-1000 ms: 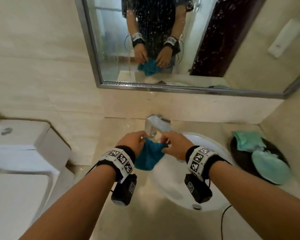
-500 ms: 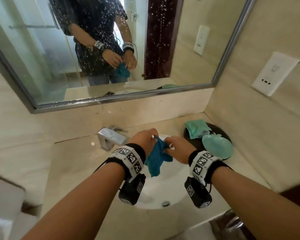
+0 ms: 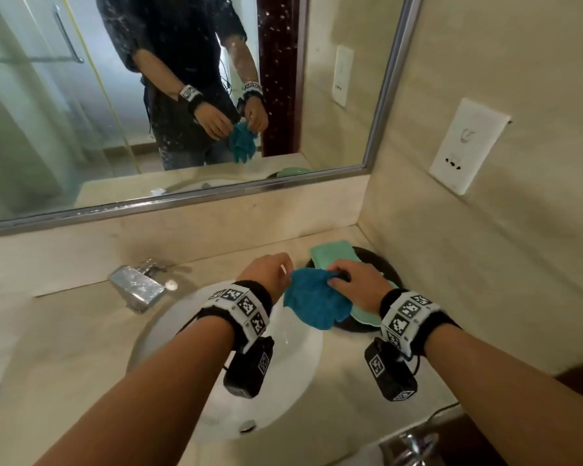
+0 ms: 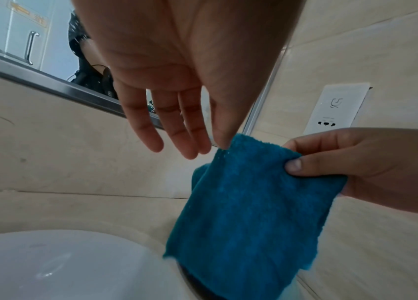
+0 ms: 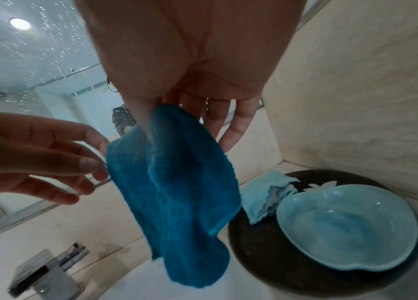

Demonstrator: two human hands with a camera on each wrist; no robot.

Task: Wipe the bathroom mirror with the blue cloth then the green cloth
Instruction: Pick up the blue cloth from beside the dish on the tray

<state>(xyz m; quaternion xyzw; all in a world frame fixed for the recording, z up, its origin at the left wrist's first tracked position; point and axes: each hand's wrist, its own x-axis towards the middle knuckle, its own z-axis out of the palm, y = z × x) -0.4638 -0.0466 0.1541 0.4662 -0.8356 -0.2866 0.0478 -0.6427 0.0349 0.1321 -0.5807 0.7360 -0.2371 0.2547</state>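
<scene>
- Right hand (image 3: 357, 284): thumb and forefinger pinch the top edge of the fluffy blue terry cloth (image 3: 312, 302); the remaining fingers (image 5: 238, 123) hang straight behind the fabric, as the right wrist view shows.
- Left hand (image 3: 266, 274): released, fingers extended and relaxed; in the left wrist view one fingertip (image 4: 224, 140) touches the cloth's upper corner without gripping it.
- Blue terry cloth, left wrist view (image 4: 249, 213): hangs folded and loosely draped from the right hand, held in the air over the edge of the round white ceramic basin (image 3: 293, 364) and the near rim of the dark round tray (image 3: 389, 264).
- Pale green folded cloth (image 3: 334, 253): lies on the dark round tray at the back right corner of the beige stone desk (image 3: 81, 331), partly hidden in the head view behind the right hand and the blue cloth.
- Light blue apple-shaped ceramic dish (image 5: 344, 225): rests on the same tray, just beside the green cloth and touching its edge.
- Wall mirror with a metal frame (image 3: 334, 95): mounted above the desk; its glass carries many droplets and specks and reflects both hands with the blue cloth.
- Square chrome tap (image 3: 138, 287): stands behind the basin, to the left of the hands.
- White wall socket plate (image 3: 468, 146): fixed on the tiled side wall to the right of the mirror.
- Black bands with square printed markers (image 3: 246, 307): worn on both wrists.
</scene>
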